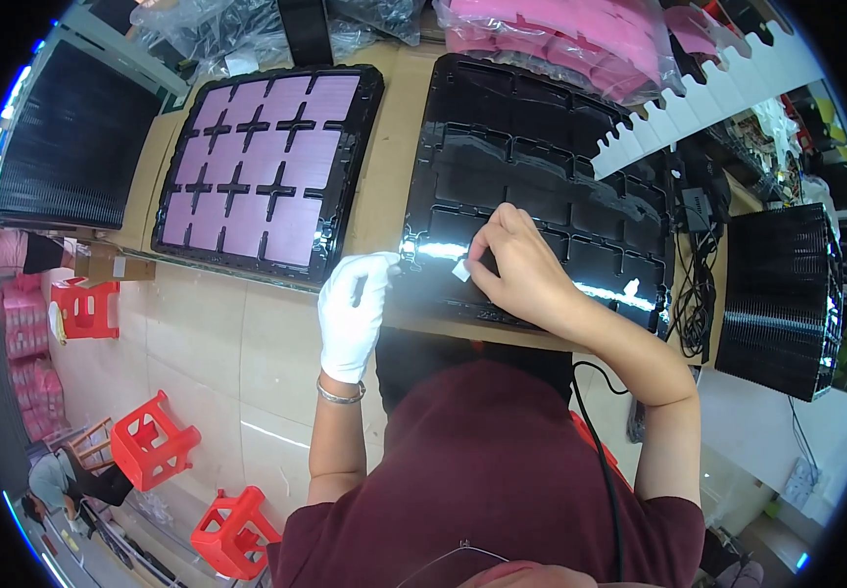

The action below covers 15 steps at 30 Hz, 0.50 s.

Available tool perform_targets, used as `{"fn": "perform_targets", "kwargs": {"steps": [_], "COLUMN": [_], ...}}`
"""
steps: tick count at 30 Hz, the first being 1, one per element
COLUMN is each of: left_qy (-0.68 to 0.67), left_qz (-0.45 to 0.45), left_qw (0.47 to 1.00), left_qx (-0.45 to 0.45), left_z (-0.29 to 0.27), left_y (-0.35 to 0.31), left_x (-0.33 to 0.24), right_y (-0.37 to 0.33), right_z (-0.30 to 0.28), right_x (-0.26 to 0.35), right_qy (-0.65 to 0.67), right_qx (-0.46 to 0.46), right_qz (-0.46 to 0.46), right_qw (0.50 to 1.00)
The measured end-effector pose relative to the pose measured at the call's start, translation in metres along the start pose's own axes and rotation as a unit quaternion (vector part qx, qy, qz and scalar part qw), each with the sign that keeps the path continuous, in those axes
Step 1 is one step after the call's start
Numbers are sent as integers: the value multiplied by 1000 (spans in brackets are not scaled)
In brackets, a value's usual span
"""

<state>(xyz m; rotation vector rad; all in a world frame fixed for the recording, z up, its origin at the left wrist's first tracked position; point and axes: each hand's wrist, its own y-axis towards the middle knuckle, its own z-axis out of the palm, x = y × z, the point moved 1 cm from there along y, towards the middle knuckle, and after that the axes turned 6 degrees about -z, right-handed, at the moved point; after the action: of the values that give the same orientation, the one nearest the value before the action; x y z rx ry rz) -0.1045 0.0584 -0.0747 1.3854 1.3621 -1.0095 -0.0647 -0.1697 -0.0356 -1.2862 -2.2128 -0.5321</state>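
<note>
My right hand (519, 263), bare, pinches a small white square piece (461, 270) between thumb and fingertips. It is over the near part of a black plastic tray (421, 201) with rectangular compartments, whose shiny surface throws bright glare. My left hand (353, 316), in a white glove, is at the tray's near left corner. Its fingers curl and the tips come together there; whether they grip anything is hidden. To the left lies a second black tray (353, 157), its compartments filled with flat pinkish-purple pieces (291, 194).
Tall stacks of black trays stand at the far left (75, 137) and right (781, 299). A notched white strip (707, 98) juts over the right tray's far corner. Beyond are pink items in plastic (560, 39). Black cables (690, 294) lie right; red stools (154, 441) stand on the floor.
</note>
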Motion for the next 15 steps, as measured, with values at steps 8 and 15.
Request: {"fn": "perform_targets", "kwargs": {"steps": [8,15], "left_qy": [-15,0], "left_qz": [23,19], "left_qw": [1000,1000], "left_qx": [-14,-19], "left_z": [-1,-4], "left_y": [2,1], "left_x": [2,9], "right_y": [1,-21], "right_z": [9,5], "right_x": [0,14], "right_qy": [-48,-86], "right_qx": [-25,-32], "right_qz": [22,-226], "right_qw": [998,970]}}
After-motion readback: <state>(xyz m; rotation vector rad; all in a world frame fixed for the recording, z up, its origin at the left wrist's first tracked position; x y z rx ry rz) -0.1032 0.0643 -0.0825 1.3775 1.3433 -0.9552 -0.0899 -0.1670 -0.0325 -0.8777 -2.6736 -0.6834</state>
